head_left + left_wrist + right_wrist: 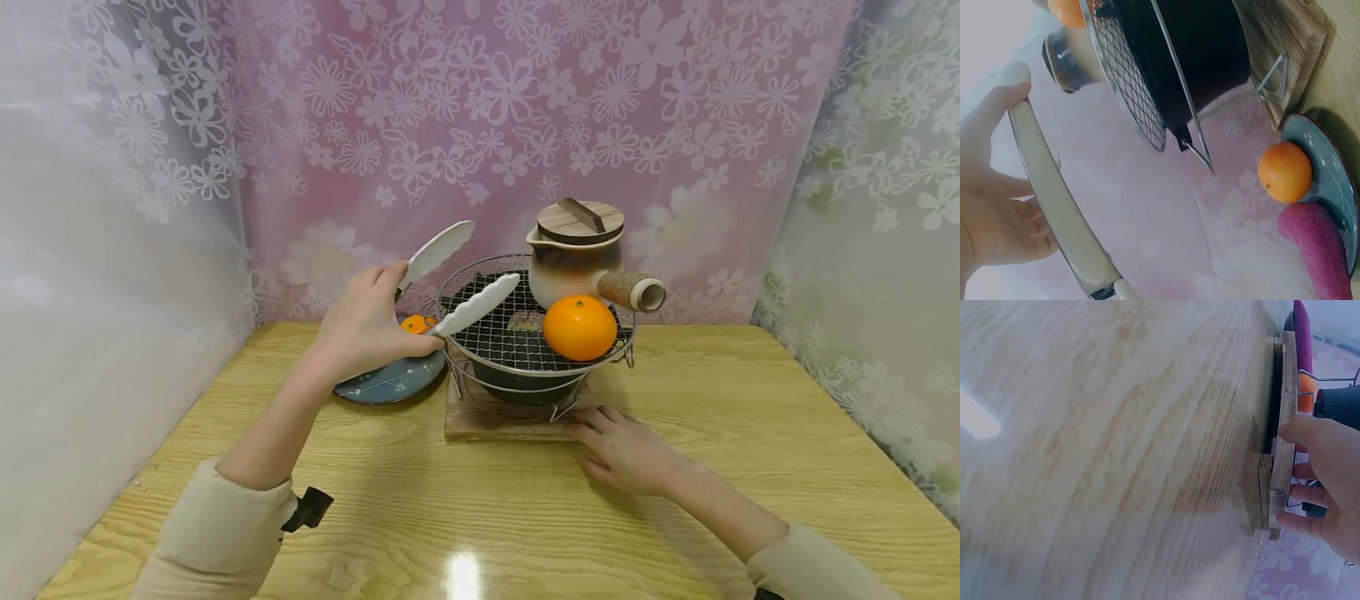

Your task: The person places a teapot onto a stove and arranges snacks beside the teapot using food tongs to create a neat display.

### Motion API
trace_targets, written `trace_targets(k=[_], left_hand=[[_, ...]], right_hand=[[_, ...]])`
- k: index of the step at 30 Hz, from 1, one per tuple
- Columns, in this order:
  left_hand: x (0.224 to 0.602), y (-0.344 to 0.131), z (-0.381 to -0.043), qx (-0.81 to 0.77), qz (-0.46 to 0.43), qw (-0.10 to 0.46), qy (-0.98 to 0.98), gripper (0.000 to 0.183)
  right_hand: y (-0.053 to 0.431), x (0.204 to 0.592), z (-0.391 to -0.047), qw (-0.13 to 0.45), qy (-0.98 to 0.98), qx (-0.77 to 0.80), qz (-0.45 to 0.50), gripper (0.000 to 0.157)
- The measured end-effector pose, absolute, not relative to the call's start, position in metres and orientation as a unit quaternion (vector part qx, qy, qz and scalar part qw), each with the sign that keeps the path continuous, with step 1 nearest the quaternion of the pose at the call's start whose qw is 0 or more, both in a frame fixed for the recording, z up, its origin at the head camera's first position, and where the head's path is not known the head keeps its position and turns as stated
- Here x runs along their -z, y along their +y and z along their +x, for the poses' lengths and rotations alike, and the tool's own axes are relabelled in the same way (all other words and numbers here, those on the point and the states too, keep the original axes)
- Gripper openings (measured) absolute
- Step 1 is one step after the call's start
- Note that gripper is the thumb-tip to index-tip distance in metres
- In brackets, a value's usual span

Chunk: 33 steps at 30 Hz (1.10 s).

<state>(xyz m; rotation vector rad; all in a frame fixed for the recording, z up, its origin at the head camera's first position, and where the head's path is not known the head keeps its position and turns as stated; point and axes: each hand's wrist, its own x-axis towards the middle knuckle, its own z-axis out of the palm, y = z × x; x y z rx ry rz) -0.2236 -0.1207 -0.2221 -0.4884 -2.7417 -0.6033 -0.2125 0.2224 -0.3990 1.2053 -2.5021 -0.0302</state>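
Tongs: heads smooth, plastic-looking; arm edged in shiny metal. Board: wood, matt, grain showing. Grill mesh: metal wire. Stove body: black, mostly matt. Pot: ceramic-looking, finely ridged; lid wood; handle wrapped in rough cord. Orange: smooth, glossy. Plate: glazed-looking. Tabletop: wood-grained, glossy, glare-spotted. Curtain: thin sheet, faint sheen, cloth or plastic unclear. Sleeve: matt cloth.

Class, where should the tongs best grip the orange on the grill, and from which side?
Grip the orange around its widest middle, one end of the tongs on each flank, probably from the front. It is round, so a higher pinch might slip. The teapot stands close behind, its handle jutting rightward. The left hand holds the tongs spread.
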Motion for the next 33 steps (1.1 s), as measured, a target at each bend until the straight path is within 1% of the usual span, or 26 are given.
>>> trace_targets(k=[2, 6, 16, 22, 33], left_hand=[[0.223, -0.125, -0.225, 0.214, -0.165, 0.15, -0.951, 0.093], [0.224, -0.133, -0.229, 0.222, -0.159, 0.155, -0.949, 0.091], [0.226, -0.147, -0.237, 0.239, -0.131, 0.138, -0.952, 0.098], [0.227, -0.155, -0.239, 0.244, -0.109, 0.139, -0.954, 0.095], [0.237, -0.173, -0.248, 0.227, -0.081, 0.16, -0.957, 0.093]], right_hand=[[0.222, 0.399, -0.212, 0.183, -0.886, 0.009, 0.427, 0.033], [0.222, 0.398, -0.212, 0.183, -0.887, 0.009, 0.424, 0.033], [0.221, 0.397, -0.211, 0.171, -0.891, 0.014, 0.42, 0.034], [0.221, 0.397, -0.211, 0.179, -0.888, 0.012, 0.424, 0.033], [0.222, 0.398, -0.212, 0.188, -0.884, 0.011, 0.429, 0.034]])
